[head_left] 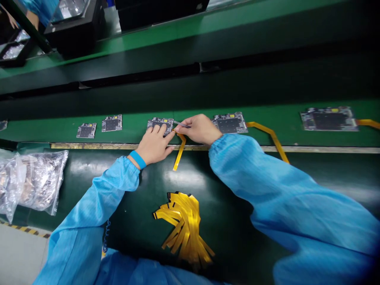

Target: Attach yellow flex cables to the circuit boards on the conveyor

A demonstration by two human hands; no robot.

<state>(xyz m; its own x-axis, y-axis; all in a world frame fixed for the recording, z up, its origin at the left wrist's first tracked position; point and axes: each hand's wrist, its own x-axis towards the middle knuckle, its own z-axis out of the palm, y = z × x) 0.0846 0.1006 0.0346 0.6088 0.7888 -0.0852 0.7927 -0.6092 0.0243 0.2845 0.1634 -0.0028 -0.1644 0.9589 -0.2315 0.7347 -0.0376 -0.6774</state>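
My left hand [154, 143] rests on the green belt with its fingers pressing the near edge of a small circuit board [159, 124]. My right hand [198, 128] is closed round thin metal tweezers [181, 124] whose tip points at that board. A yellow flex strip [179, 152] hangs from the board's right side toward me, between my hands. Both arms wear light blue sleeves, and a blue band circles my left wrist.
More boards lie along the green belt [133, 126]: two at the left [86, 130] [112, 123], one by my right hand with a long yellow strip [230, 123], one far right [328, 118]. A fanned pile of yellow strips [184, 225] lies near me. A clear bag [32, 180] sits left.
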